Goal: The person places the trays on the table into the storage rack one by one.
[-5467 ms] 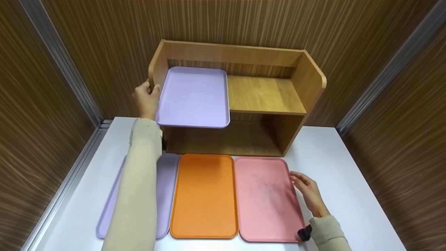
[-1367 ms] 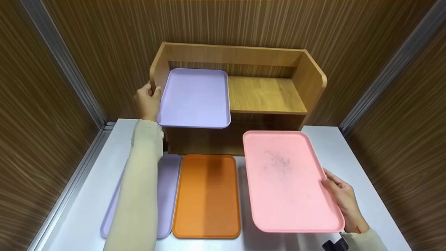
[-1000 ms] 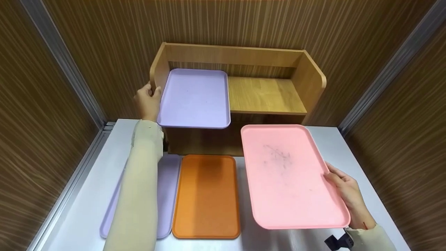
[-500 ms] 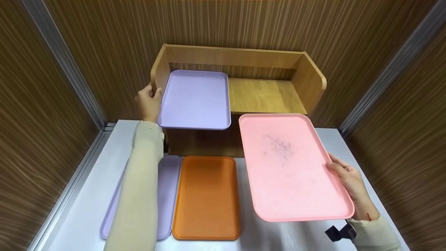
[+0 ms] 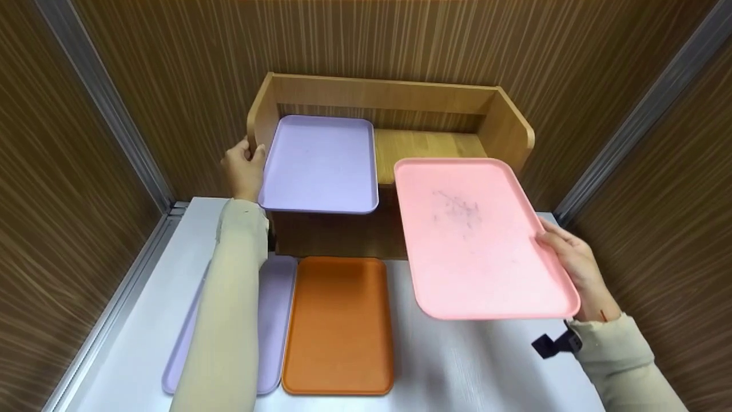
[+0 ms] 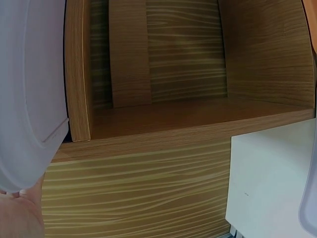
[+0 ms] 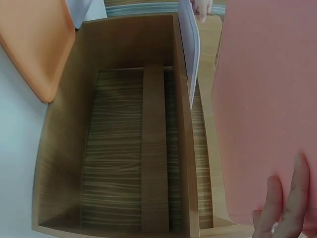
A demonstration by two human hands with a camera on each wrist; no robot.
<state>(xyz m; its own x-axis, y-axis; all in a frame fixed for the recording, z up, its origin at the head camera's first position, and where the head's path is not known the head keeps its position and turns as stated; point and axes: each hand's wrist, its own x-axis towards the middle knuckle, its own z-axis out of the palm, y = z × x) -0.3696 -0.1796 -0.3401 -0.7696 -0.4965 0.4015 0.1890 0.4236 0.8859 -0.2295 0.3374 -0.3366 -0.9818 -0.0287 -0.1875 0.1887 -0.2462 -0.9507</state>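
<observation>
My right hand [image 5: 575,260] grips a pink tray [image 5: 486,246] by its right rim, thumb on the upper face; in the right wrist view the fingers [image 7: 297,193] spread against its underside. The scuffed tray is in the air, its far end overlapping the right half of the top shelf. My left hand [image 5: 243,169] holds the left side panel of a small wooden shelf unit [image 5: 377,91], thumb and fingers at the panel's front edge. Close beside that hand, a lilac tray [image 5: 320,166] lies on the top shelf's left half, jutting past the front edge.
On the white table [image 5: 452,366] an orange tray [image 5: 337,326] lies before the unit. Left of it is another lilac tray [image 5: 277,320], partly covered by the left sleeve [image 5: 223,309]. Wood-grain walls enclose the table. The unit's lower compartment [image 6: 163,64] faces front.
The pink tray was lying on the table at first; the right hand has taken hold of it, lifted it and carried it forward toward the top shelf. The left hand stays at the panel.
</observation>
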